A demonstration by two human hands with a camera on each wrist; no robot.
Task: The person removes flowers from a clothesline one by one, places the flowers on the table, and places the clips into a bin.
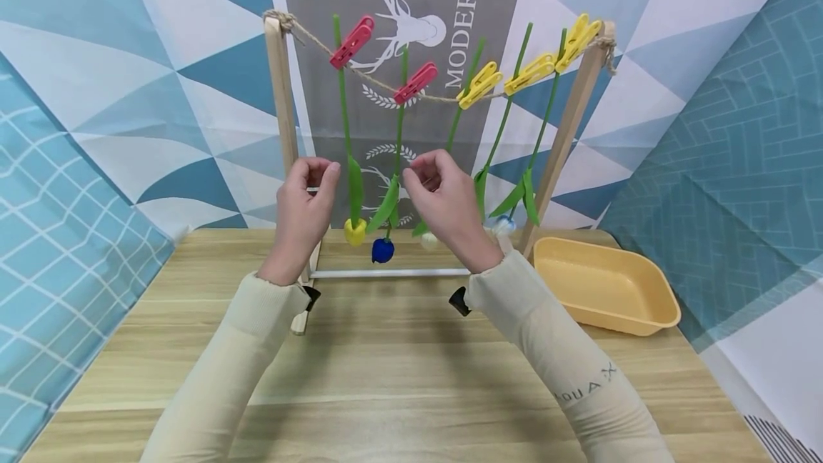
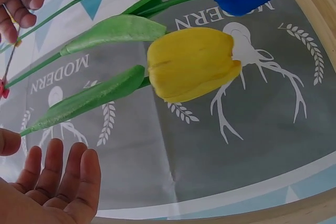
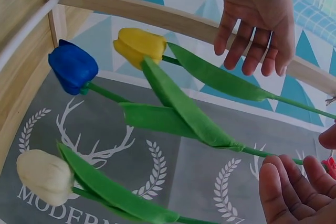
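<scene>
Tulips hang head-down from a rope point(image 1: 373, 82), pinned by clothespins. My left hand point(image 1: 305, 209) is just left of the yellow tulip point(image 1: 355, 232), its fingers loosely bent and holding nothing. In the left wrist view, the thumb point(image 2: 8, 143) lies close by that tulip's stem; contact is unclear. Between the blue tulip point(image 1: 382, 251) and the white tulip point(image 3: 44, 177), my right hand point(image 1: 446, 198) hovers with relaxed, curved fingers and nothing gripped. Two red clothespins, one over the yellow tulip point(image 1: 352, 41) and one over the blue point(image 1: 416, 83), clip their stems.
Three yellow clothespins point(image 1: 530, 73) hold the tulips on the right. Wooden posts point(image 1: 281, 91) carry the rope at both ends, with a white bar point(image 1: 386, 273) low between them. A yellow basin point(image 1: 671, 314) sits right of the frame on the wooden table point(image 1: 379, 391).
</scene>
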